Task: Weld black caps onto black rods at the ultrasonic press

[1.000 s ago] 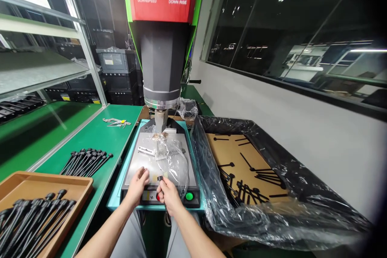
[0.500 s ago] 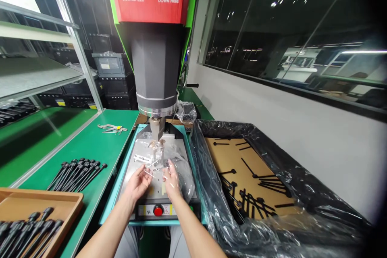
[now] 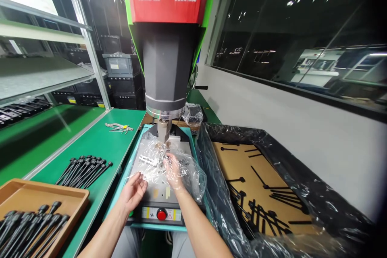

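A crumpled clear plastic bag (image 3: 193, 173) lies over the metal plate (image 3: 157, 193) of the press, below its metal horn (image 3: 164, 131). My right hand (image 3: 173, 171) is at the bag, fingers bent and partly behind the film; what they grip is hard to make out. My left hand (image 3: 135, 189) is at the plate's left side, fingers curled, with a thin white strip at the fingertips. A silvery bracket (image 3: 148, 160) sits on the plate between the hands and the horn.
A red button (image 3: 161, 214) is on the press's front. Black rods (image 3: 86, 169) lie on the green table (image 3: 102, 145) at left, with more in an orange tray (image 3: 83, 199). A plastic-lined box (image 3: 211, 169) at right holds black rods on cardboard. Metal tools (image 3: 119, 127) lie further back.
My left hand has moved away from the press centre, toward the lower left. My right hand has moved up into the bag, which is spread wider. The view has shifted left.
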### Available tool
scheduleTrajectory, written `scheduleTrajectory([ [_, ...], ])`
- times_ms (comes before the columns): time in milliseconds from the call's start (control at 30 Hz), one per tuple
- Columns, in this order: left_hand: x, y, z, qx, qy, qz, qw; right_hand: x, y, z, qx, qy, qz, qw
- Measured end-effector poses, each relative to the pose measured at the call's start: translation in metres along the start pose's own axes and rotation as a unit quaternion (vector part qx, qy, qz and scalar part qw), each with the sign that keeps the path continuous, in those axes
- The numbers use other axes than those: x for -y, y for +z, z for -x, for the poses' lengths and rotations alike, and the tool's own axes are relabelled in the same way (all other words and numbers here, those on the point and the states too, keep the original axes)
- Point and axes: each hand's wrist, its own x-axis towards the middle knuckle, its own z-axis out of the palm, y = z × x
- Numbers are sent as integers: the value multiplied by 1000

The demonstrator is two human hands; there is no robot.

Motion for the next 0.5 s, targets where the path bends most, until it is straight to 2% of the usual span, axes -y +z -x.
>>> scheduleTrajectory([
  [100, -1, -2, -1, 38, -2, 15, 999, 8, -2, -9, 13, -46, 56, 997],
  [233, -3, 2, -1, 54, 2, 23, 998, 16, -3, -21, 21, -61, 125, 990],
  [367, -5, 10, 0, 74, 1, 23, 997, 25, 0, -35, 0, -60, 168, 984],
  [500, -6, 14, -2, 79, 3, 20, 997, 27, 6, -52, -4, -31, 155, 987],
])
